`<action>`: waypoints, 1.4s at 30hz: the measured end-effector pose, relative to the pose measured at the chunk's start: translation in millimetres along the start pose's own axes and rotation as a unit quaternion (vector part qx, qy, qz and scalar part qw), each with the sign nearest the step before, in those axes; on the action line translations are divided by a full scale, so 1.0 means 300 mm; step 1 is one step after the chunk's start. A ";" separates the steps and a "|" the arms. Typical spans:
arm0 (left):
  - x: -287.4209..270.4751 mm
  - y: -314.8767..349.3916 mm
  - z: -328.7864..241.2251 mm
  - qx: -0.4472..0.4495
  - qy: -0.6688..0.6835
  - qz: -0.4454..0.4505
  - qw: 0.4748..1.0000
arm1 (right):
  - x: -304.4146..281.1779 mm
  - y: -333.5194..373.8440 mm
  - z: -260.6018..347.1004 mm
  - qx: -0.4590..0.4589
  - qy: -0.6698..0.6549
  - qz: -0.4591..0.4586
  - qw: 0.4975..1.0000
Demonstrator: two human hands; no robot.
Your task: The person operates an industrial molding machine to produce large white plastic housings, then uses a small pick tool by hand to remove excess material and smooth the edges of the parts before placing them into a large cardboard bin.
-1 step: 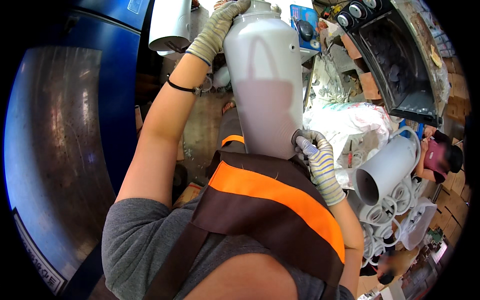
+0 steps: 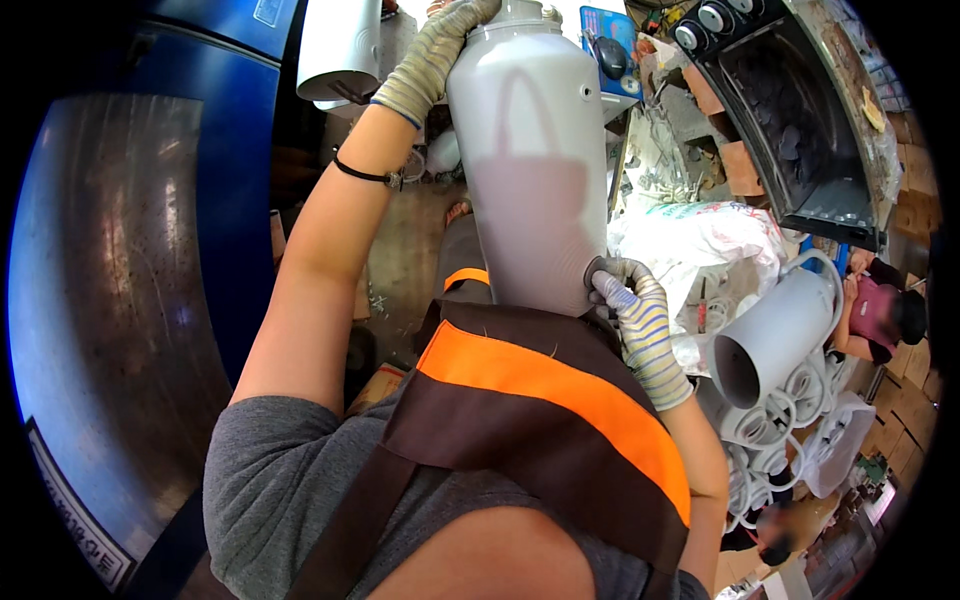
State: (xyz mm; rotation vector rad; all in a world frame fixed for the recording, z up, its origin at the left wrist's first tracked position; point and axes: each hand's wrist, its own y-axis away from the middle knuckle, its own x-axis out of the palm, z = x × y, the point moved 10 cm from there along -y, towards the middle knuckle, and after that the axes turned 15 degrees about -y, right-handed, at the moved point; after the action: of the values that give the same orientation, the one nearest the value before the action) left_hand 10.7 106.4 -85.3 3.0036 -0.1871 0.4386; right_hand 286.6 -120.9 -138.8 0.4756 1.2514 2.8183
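Note:
A large grey cylindrical canister (image 2: 540, 230) with a narrower neck lies along my lap, its lower end against my brown apron (image 2: 500, 440) with an orange band. Shadows fall across its smooth side, and a small hole shows near the far shoulder. My left hand (image 2: 440, 55), in a striped knit glove, holds the far end by the neck; its fingertips are partly out of view. Gloved as well, my right hand (image 2: 640, 320) is curled at a dark round opening low on the canister's right side, fingers bent against its rim.
At the far left stands a blue machine or cabinet (image 2: 235, 130). Another grey cylinder (image 2: 340, 45) rests on the bench. To the right are a white sack (image 2: 700, 240), an open dark oven (image 2: 790, 130), a grey tube (image 2: 775, 340) and coiled hoses (image 2: 760, 430). Two other people sit at the right.

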 end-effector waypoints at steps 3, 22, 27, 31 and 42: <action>0.009 -0.001 -0.001 0.005 -0.012 0.002 1.000 | -0.004 0.009 -0.013 0.032 -0.030 -0.022 0.999; 0.116 0.087 -0.060 -0.024 0.100 0.074 0.992 | -0.018 -0.016 -0.039 0.141 -0.048 0.051 0.988; 0.047 0.030 -0.047 0.038 -0.005 0.025 0.999 | -0.012 -0.020 -0.026 0.121 0.019 0.038 0.992; 0.074 0.047 -0.073 0.037 0.017 0.030 0.999 | -0.020 -0.010 -0.012 0.032 0.008 -0.004 0.999; -0.082 0.060 0.008 -0.023 0.067 -0.062 0.996 | 0.072 -0.009 0.056 -0.262 0.344 -0.003 0.902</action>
State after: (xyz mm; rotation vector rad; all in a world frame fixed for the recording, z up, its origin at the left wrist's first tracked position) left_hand -14.3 91.0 -93.3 2.9055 -0.0014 0.6115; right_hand 270.5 -103.8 -124.2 -0.5891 0.4290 3.2320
